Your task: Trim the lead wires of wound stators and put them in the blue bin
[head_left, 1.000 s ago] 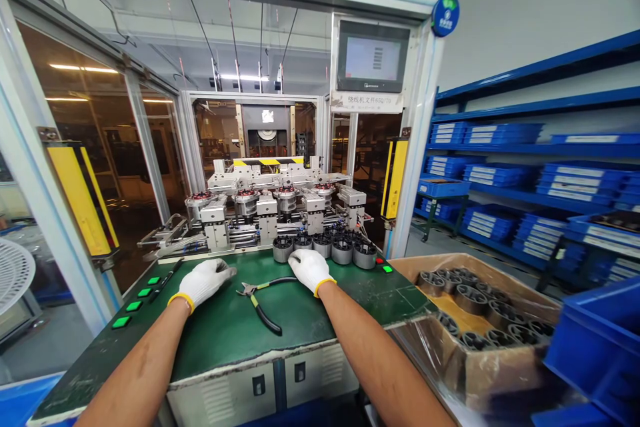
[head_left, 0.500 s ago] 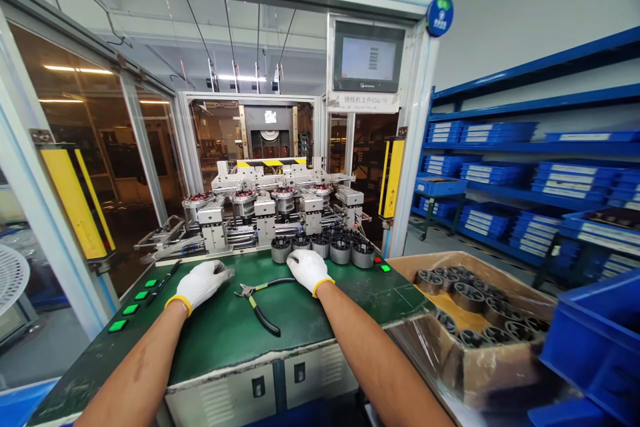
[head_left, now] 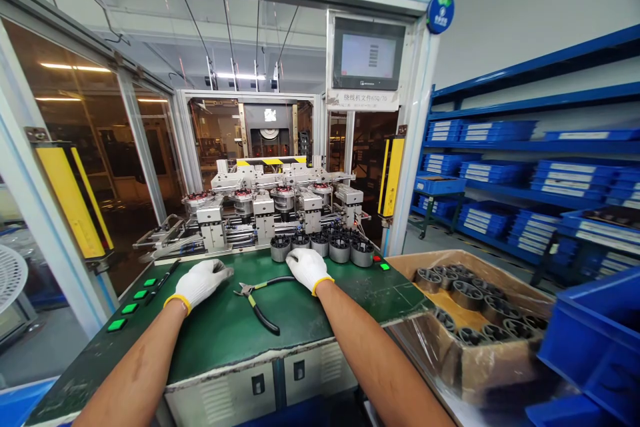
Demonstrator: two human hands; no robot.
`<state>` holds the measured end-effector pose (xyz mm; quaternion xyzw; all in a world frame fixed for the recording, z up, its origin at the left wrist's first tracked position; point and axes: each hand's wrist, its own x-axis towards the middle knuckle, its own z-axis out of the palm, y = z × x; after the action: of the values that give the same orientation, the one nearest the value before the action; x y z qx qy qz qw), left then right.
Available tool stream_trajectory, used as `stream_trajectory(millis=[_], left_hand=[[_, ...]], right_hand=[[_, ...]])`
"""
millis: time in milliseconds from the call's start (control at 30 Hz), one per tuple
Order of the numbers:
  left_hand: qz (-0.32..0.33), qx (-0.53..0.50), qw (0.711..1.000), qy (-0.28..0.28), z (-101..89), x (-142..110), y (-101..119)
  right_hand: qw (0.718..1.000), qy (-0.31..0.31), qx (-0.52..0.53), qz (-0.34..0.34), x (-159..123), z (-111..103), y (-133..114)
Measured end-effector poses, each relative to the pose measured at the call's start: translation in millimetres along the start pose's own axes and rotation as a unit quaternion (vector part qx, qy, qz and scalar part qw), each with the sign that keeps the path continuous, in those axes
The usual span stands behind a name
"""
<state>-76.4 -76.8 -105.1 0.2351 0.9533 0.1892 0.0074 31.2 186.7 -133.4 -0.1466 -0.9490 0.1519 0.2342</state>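
Observation:
Both my hands wear white knit gloves with yellow cuffs. On the green mat (head_left: 225,340), my left hand (head_left: 199,282) rests with its fingers curled together and grey fingertips; I see nothing in it. My right hand (head_left: 309,269) lies curled in front of a row of grey slotted motor stators (head_left: 339,251), its fingertips close to the leftmost ones; whether they touch I cannot tell. No object shows in its fingers. Between my hands lie diagonal cutters (head_left: 257,305) with dark handles spread apart, one handle end reaching up to my right hand.
Behind the mat stands a winding machine (head_left: 263,213) with several spindles, flanked by yellow light guards (head_left: 75,200). Green buttons (head_left: 130,308) and a dark pen-like tool (head_left: 163,282) lie left. At right are a carton (head_left: 480,373) of stators, blue bins (head_left: 595,340) and shelving (head_left: 525,147).

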Motion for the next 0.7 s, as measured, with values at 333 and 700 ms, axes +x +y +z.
stream_trajectory(millis=[333,700], left_hand=[[-0.002,0.001,1.000,-0.001,-1.5,-2.6,2.7],[0.004,0.002,1.000,0.006,0.2,-0.4,1.3]], right_hand=[[1.000,0.000,-0.005,-0.001,0.5,1.3,0.3],[1.000,-0.009,-0.004,0.000,0.7,1.3,0.5]])
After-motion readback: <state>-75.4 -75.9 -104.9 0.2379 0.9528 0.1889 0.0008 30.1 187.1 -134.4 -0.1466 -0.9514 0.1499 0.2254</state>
